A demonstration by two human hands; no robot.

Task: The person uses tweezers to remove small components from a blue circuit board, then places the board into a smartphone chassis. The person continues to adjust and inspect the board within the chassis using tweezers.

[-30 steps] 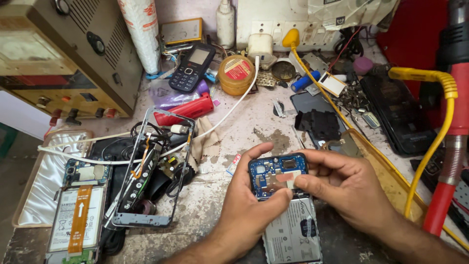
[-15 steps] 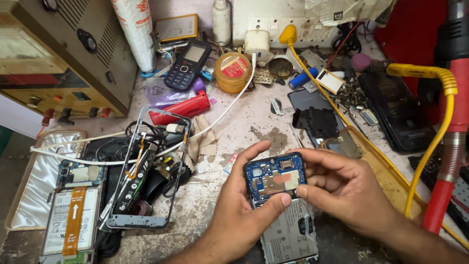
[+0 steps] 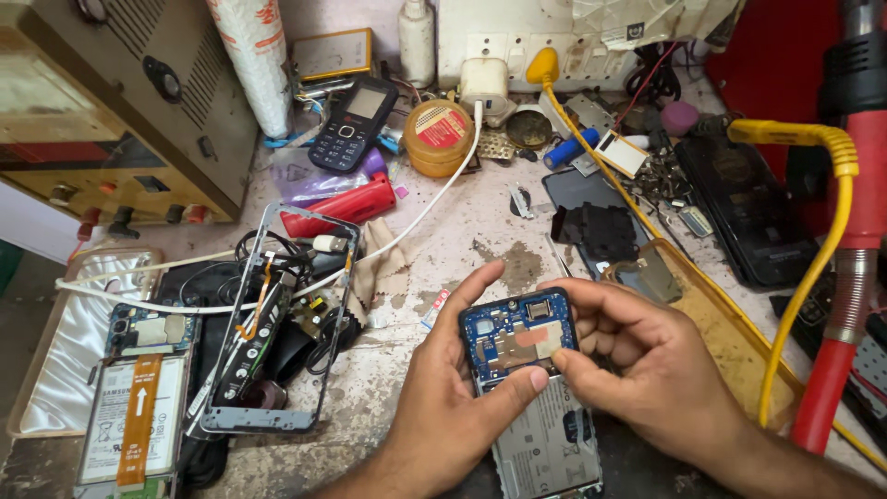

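Holding an open phone (image 3: 531, 388) low over the bench, left hand (image 3: 453, 407) gripped its side, right hand (image 3: 647, 370) pinched its blue board; looked light, stiff, easily broken, best held by edges

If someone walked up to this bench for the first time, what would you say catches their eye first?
Most likely the opened phone at bottom centre, its blue circuit board bared, held between the left hand and right hand, whose thumbs meet on the board. Next, the red and black heat gun with its yellow cable at the right edge. Then the stripped phone frame left of the hands, lying over tangled wires.
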